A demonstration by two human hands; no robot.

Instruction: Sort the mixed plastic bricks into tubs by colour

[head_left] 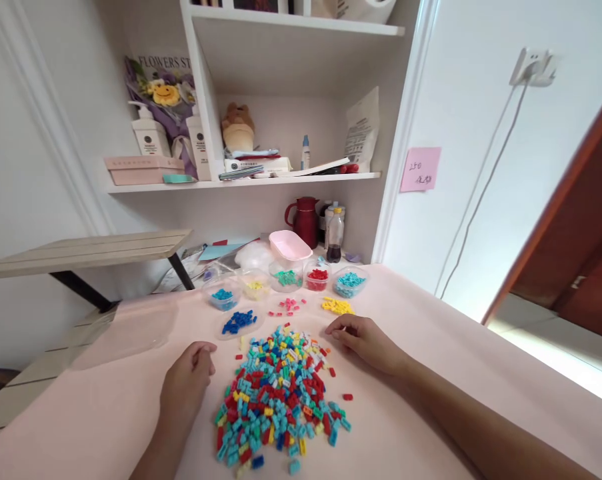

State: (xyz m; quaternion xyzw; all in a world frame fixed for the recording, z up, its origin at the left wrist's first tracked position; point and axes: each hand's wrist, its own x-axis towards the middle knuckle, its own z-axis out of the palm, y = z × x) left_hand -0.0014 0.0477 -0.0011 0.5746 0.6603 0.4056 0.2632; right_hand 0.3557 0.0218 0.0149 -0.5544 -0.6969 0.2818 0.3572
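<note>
A large heap of mixed small toy building bricks (281, 393) lies on the pink tabletop between my hands. To its left, my left hand (188, 373) rests apart from the bricks, its fingers curled in; whether something is inside them is hidden. On the heap's upper right, my right hand (363, 339) lies palm down with fingers loosely bent and apart, and nothing shows in them. Just beyond it sits a small pile of yellow bricks (337, 306). Pink bricks (288, 307) are scattered behind the heap, and dark blue bricks (239, 322) lie in a shallow clear container.
Clear tubs hold light blue bricks (222, 297), pale yellow bricks (255, 285), green bricks (286, 277), red bricks (317, 275) and turquoise bricks (351, 281). Behind them stand a pink basin (291, 247), a red jug (307, 223) and a bottle (335, 237). A clear lid (131, 330) lies left.
</note>
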